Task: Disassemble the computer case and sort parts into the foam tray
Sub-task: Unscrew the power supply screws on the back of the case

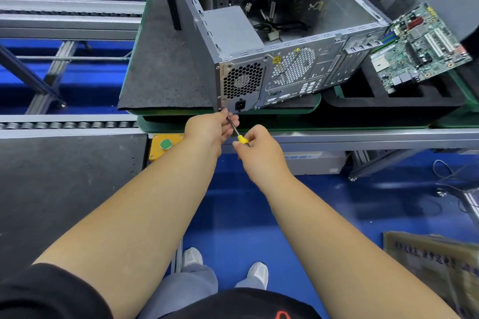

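An open grey computer case lies on its side on a dark mat, rear panel toward me. Its power supply sits in the near left corner. A screwdriver with a yellow handle points at the lower left corner of that power supply panel. My right hand grips the yellow handle. My left hand pinches the metal shaft close to the tip, just below the case. A green motherboard leans in the black foam tray to the right of the case.
A dark mat on a green pallet holds the case. A roller conveyor runs along the left. A yellow box with a green button sits on the bench edge. A cardboard box lies on the blue floor at lower right.
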`<control>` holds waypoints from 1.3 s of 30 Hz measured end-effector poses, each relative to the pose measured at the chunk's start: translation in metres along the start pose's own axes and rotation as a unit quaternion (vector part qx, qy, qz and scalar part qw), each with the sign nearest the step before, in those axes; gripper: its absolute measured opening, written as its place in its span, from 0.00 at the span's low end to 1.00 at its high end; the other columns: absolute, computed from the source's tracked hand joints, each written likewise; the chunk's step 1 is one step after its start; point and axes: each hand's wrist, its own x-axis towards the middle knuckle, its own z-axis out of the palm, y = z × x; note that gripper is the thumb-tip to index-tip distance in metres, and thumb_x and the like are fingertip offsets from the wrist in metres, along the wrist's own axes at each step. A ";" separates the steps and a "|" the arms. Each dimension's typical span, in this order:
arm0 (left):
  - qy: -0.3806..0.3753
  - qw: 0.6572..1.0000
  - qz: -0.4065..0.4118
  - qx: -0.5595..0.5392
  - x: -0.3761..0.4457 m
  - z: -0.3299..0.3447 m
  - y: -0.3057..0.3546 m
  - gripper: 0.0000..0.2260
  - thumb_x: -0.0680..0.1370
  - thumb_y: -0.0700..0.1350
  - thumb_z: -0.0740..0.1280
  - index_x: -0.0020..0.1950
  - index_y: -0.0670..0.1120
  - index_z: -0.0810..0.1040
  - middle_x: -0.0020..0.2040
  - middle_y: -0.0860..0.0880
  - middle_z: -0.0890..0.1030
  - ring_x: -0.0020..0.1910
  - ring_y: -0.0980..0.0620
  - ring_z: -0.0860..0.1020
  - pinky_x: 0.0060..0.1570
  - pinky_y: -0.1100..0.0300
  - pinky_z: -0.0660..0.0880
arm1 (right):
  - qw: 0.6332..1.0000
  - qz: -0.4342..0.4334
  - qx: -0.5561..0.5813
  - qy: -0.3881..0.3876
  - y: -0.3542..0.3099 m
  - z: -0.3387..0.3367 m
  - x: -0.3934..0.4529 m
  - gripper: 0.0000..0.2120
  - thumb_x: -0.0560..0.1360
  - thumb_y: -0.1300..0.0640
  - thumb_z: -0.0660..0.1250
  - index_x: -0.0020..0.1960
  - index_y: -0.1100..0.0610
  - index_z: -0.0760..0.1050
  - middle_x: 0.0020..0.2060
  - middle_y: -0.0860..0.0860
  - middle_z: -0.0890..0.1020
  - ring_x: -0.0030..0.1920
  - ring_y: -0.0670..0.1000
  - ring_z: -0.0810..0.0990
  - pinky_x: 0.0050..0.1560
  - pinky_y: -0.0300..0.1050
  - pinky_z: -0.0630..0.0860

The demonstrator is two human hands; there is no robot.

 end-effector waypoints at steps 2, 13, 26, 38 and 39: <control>0.002 1.000 -0.001 0.001 0.001 0.000 0.000 0.11 0.83 0.45 0.60 0.43 0.44 0.76 0.42 0.51 0.80 0.38 0.58 0.78 0.38 0.68 0.73 | 0.995 -0.050 -0.086 0.026 0.000 0.003 -0.001 0.09 0.80 0.52 0.64 0.47 0.53 0.65 0.36 0.50 0.76 0.33 0.50 0.73 0.30 0.45 0.66; 0.016 1.000 0.001 -0.005 0.009 0.001 -0.002 0.13 0.83 0.45 0.60 0.40 0.45 0.75 0.49 0.49 0.81 0.35 0.59 0.78 0.29 0.72 0.71 | 0.962 0.131 0.207 -0.119 -0.002 -0.010 0.003 0.14 0.83 0.47 0.58 0.51 0.55 0.76 0.35 0.50 0.85 0.29 0.47 0.74 0.31 0.41 0.70; 0.015 1.000 0.009 -0.005 0.005 0.000 -0.003 0.11 0.83 0.46 0.60 0.44 0.44 0.76 0.50 0.48 0.82 0.37 0.58 0.80 0.36 0.69 0.74 | 0.931 0.177 0.286 -0.140 0.004 -0.006 -0.003 0.15 0.84 0.50 0.58 0.49 0.58 0.77 0.28 0.48 0.81 0.23 0.47 0.71 0.25 0.39 0.68; 0.014 1.000 0.008 -0.015 0.003 0.003 -0.004 0.12 0.83 0.45 0.60 0.41 0.44 0.75 0.52 0.46 0.81 0.37 0.58 0.78 0.41 0.67 0.75 | 0.975 -0.099 -0.194 0.049 0.006 -0.002 -0.011 0.11 0.80 0.48 0.63 0.46 0.52 0.62 0.35 0.46 0.74 0.32 0.49 0.71 0.28 0.45 0.61; 0.014 1.000 0.008 -0.014 0.003 0.003 -0.004 0.13 0.83 0.45 0.60 0.41 0.44 0.75 0.53 0.46 0.81 0.37 0.58 0.78 0.40 0.67 0.74 | 0.964 -0.113 -0.230 0.064 0.006 -0.001 -0.011 0.12 0.80 0.49 0.63 0.46 0.51 0.61 0.36 0.46 0.74 0.32 0.48 0.69 0.27 0.44 0.58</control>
